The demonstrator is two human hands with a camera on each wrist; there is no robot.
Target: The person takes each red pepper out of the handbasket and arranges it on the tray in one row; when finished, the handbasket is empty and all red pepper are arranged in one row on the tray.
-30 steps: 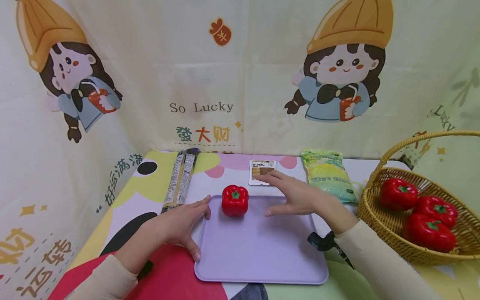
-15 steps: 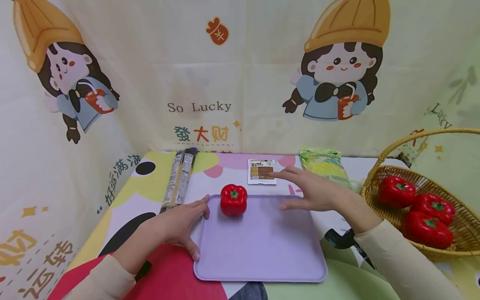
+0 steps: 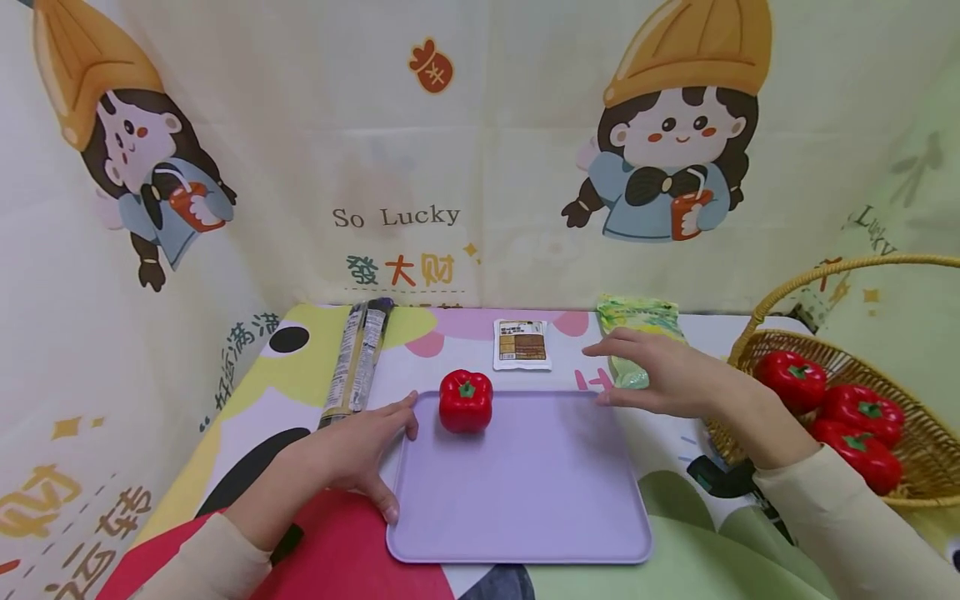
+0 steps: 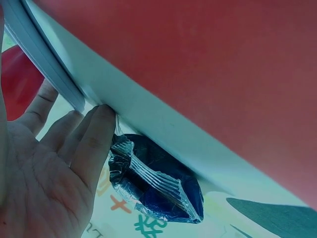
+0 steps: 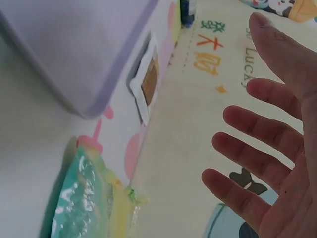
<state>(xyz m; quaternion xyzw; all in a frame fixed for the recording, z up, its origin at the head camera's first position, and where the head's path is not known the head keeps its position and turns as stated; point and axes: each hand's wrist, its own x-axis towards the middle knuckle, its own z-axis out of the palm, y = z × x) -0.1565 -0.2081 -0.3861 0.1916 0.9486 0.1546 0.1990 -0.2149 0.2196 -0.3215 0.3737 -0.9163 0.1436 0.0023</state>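
Note:
A lilac tray (image 3: 517, 483) lies in the middle of the table, with one red bell pepper (image 3: 466, 403) standing near its back left corner. My left hand (image 3: 352, 458) rests against the tray's left edge, thumb and fingers spread along the rim. In the left wrist view, the fingers of the left hand (image 4: 54, 163) reach up to the tray's edge. My right hand (image 3: 667, 375) is raised past the tray's back right corner, over the yellow-green bag (image 3: 637, 312), and holds nothing. The right wrist view shows the right hand (image 5: 277, 144) with its fingers spread apart.
A wicker basket (image 3: 922, 442) holding several red peppers stands at the right, its handle arching high. Behind the tray lies a small white-and-brown packet (image 3: 521, 344). A long plastic-wrapped package (image 3: 357, 358) lies back left. A printed curtain (image 3: 420, 142) closes off the back.
My right hand has moved right, from above the tray toward the bag and basket, uncovering the small packet. The left hand, tray and red pepper stay put.

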